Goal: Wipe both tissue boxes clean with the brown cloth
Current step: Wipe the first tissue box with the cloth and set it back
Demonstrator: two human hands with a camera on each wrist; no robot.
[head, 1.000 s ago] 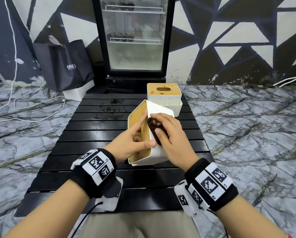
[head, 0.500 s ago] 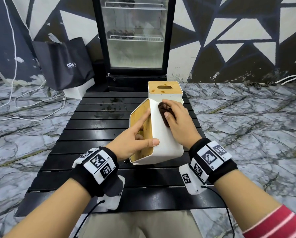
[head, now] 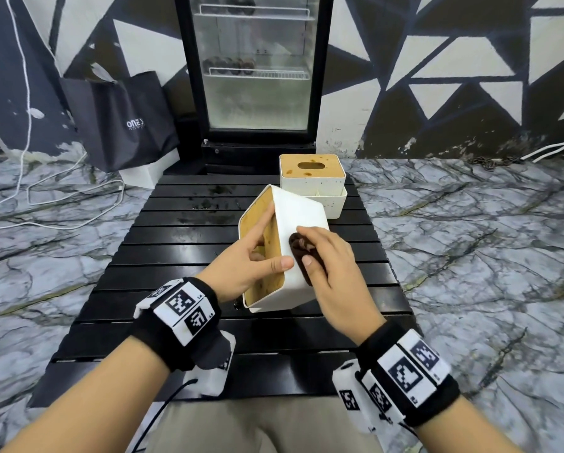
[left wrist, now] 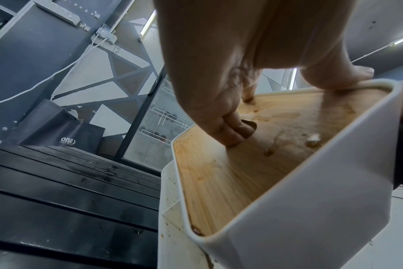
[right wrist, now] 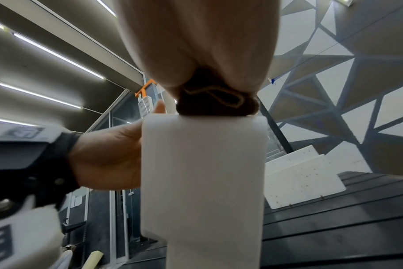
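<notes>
Tissue box (head: 293, 223) tipped on the table (head: 117, 256), left hand (head: 241, 266) gripping its wooden face; right hand (head: 333, 269), clutching brown cloth (head: 302, 256), has swept back down the white side, second box (head: 311, 178) unwiped.

Mostly hidden under the right hand (head: 331, 263): the brown cloth (head: 298, 253), only a bunched edge showing. Covered by the left hand (head: 241, 266): part of the near tissue box (head: 298, 210) lid and its slot. Blurred in the right wrist view: left wristband (right wrist: 23, 163). Partly blocked behind: far tissue box (head: 311, 173).
</notes>
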